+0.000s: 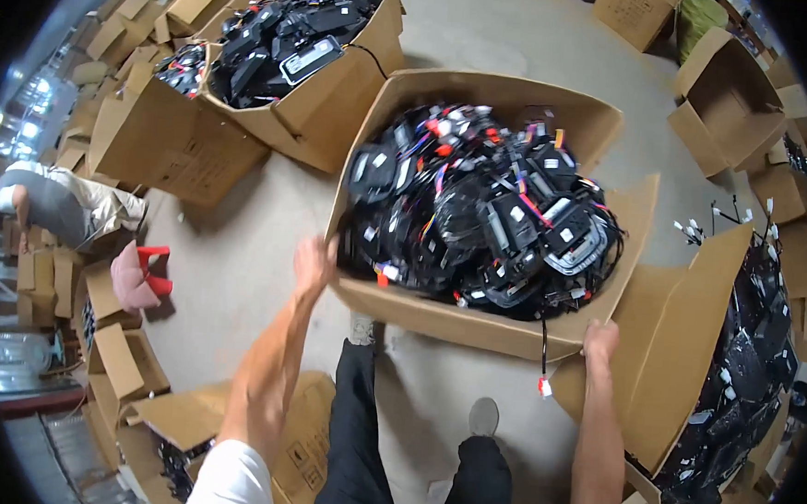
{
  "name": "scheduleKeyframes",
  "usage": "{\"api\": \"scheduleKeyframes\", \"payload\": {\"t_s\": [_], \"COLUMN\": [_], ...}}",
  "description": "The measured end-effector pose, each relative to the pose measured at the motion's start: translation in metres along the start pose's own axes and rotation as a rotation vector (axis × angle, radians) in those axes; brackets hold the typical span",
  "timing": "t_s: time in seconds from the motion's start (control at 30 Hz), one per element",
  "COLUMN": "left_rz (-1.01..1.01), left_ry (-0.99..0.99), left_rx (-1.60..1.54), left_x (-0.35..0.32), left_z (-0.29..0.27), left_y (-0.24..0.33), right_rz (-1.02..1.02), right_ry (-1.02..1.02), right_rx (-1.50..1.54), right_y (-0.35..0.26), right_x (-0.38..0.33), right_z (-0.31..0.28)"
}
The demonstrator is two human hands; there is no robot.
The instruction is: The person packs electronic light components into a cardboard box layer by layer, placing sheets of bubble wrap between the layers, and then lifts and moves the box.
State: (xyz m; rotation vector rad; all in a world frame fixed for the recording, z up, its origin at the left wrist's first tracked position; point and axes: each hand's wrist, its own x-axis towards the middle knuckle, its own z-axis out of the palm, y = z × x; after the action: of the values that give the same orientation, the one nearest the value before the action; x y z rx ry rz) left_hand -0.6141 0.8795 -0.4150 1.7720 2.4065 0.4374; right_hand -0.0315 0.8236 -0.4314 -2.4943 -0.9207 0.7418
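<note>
In front of me is a large open cardboard box point(455, 312), heaped with black plastic electronic parts point(461, 209) and their coloured wires. My left hand point(314, 263) grips its near left corner. The near right corner is in the closed fingers of my right hand point(600, 340). A black cable point(543, 358) with a red and white connector hangs over the near edge between my hands. Both arms reach forward, and my legs show below the box. The fingertips are partly hidden by the cardboard.
Another filled carton point(328, 123) stands at the far left. To the right a box of black parts point(737, 383) has its flap point(666, 342) raised. An opened box point(731, 106) lies at the far right. A person point(65, 204) bends by a pink stool point(134, 277) at left.
</note>
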Motion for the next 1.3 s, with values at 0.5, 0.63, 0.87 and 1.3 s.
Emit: {"api": "scheduleKeyframes", "payload": {"t_s": [0.5,0.63,0.87,1.3], "left_rz": [-0.938,-0.909,-0.542,-0.383], "left_ry": [0.171,0.125,0.219,-0.053], "left_rx": [-0.34,-0.318,-0.123,-0.009], "left_x": [-0.602,-0.638,-0.634,-0.637], "left_z": [-0.076,-0.08,-0.069,-0.086], "left_y": [0.034,-0.011,-0.055,-0.088], "right_rz": [-0.693,-0.863,-0.674,-0.614], "right_ry": [-0.385,-0.347,-0.197,-0.158], "right_rx": [-0.366,-0.35,-0.214,-0.193], "right_y": [0.026,0.114,0.297,0.343], "right_x": [-0.111,-0.19,-0.246,-0.286], "right_z": [-0.047,-0.076,-0.124,-0.122]}}
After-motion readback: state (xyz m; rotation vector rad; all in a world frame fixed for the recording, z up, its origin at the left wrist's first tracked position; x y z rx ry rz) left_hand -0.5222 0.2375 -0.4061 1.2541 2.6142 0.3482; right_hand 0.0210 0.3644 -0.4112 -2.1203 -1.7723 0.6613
